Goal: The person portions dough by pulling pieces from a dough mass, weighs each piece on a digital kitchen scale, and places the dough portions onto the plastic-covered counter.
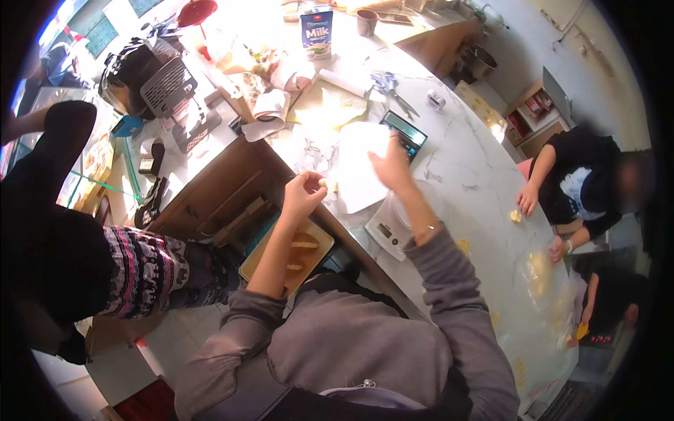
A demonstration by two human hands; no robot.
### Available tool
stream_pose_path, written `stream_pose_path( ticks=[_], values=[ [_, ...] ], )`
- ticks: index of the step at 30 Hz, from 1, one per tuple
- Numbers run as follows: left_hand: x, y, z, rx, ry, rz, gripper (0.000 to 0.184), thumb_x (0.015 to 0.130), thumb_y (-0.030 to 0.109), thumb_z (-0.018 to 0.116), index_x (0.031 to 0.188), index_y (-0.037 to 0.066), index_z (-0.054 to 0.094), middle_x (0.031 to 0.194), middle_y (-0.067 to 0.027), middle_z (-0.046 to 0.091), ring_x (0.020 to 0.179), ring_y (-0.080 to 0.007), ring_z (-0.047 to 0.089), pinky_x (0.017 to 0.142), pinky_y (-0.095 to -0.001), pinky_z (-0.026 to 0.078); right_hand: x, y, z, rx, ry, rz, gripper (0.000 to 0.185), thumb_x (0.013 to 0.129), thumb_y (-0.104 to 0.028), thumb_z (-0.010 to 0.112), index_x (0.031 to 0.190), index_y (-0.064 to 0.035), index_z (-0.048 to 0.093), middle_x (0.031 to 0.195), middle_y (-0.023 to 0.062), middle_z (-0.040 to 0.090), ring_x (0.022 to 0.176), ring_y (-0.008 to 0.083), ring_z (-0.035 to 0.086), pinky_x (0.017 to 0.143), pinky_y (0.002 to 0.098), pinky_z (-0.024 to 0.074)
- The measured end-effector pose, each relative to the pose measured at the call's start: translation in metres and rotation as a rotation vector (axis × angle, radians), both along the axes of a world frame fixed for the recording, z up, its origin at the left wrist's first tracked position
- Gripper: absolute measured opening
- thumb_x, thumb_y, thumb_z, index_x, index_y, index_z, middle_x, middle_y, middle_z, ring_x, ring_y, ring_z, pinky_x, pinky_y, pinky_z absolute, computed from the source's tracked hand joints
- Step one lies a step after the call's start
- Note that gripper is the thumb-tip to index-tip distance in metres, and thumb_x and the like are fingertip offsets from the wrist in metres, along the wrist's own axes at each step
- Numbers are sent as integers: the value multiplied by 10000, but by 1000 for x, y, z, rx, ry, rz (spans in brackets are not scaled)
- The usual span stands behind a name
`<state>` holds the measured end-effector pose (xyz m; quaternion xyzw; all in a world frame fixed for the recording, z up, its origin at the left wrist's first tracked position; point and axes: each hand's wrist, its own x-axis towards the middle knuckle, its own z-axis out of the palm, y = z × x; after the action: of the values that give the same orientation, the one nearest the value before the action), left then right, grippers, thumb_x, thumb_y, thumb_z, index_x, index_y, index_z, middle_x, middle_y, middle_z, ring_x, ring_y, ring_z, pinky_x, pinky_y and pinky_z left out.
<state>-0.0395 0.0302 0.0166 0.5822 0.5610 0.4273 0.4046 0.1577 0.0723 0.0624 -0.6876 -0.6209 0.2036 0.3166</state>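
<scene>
My left hand (302,199) is closed in a pinch on a small pale yellow piece of dough (322,182), beside the counter's near edge. Over a bright white sheet of paper (358,186), my right hand (393,167) reaches forward, its thumb apart from the fingers. Whether it touches the paper is unclear in the glare. The fingertips are close to a black calculator (405,135). A white kitchen scale (390,228) is just below my right forearm. Under my left forearm a tray (319,243) carries brown and yellow strips.
A milk carton (316,34), a cup (366,22), scissors (397,91) and a paper roll (344,82) are on the far counter. At right, one person's hand (528,198) is near a dough piece (516,217). A plastic bag (539,274) lies beyond. Another person stands left.
</scene>
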Motion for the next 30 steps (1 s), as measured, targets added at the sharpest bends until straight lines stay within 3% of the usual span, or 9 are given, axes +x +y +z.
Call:
stream_pose_path(
  ticks=[2,3,6,8,11,14,22,27,30],
  values=[
    [12,-7,13,-9,-94,-44,207,720,75,658,904,-11,619,782,-45,629,667,-81,578,607,-208,475,58,-22,28,208,243,35,535,774,-94,621,1229,37,373,1016,233,587,908,322,600,799,367,479],
    [23,-6,19,15,-124,-94,212,721,74,660,911,-11,620,788,-50,628,675,-81,577,604,-206,474,80,-44,59,159,424,-53,461,794,-81,618,1187,42,410,1038,173,578,924,235,580,818,327,464],
    [71,3,25,95,-155,-307,222,720,86,672,931,27,636,839,-57,617,721,-128,583,624,-254,470,146,-110,106,282,445,-170,393,836,-87,577,1184,30,439,1103,106,539,982,156,523,857,282,422],
    [104,8,38,183,22,-459,234,700,133,690,925,79,651,903,-41,599,840,-188,574,732,-316,452,181,-158,113,328,421,-248,411,844,-84,567,1207,29,412,1118,98,527,995,163,517,880,277,399],
    [142,18,6,379,243,-573,270,668,222,711,915,124,664,971,-25,569,957,-229,525,817,-373,406,198,-223,111,281,403,-473,421,849,-91,568,1215,22,393,1137,98,515,1030,168,498,904,292,380],
    [154,17,-8,340,491,-592,314,642,285,719,918,144,669,1005,-15,553,1013,-233,485,843,-400,372,203,-269,97,238,430,-606,431,852,-95,570,1225,16,384,1153,98,507,1051,165,484,917,296,369],
    [151,5,9,483,398,-420,366,607,257,760,926,115,651,1100,-52,510,1021,-267,475,869,-401,374,216,-328,76,230,462,-736,476,852,-102,574,1265,8,365,1178,98,502,1055,158,483,919,290,367],
    [151,14,-3,507,307,-420,113,725,142,669,826,92,668,878,-51,597,869,-230,553,825,-367,405,220,-337,85,263,459,-746,471,856,-110,571,1266,9,373,1166,101,509,1039,156,493,912,288,373],
    [155,12,-5,477,412,-511,102,745,135,648,841,113,675,899,-27,598,868,-222,550,818,-364,400,221,-339,85,252,487,-736,467,857,-109,569,1265,10,374,1163,101,510,1036,155,492,907,288,376]
  ],
)
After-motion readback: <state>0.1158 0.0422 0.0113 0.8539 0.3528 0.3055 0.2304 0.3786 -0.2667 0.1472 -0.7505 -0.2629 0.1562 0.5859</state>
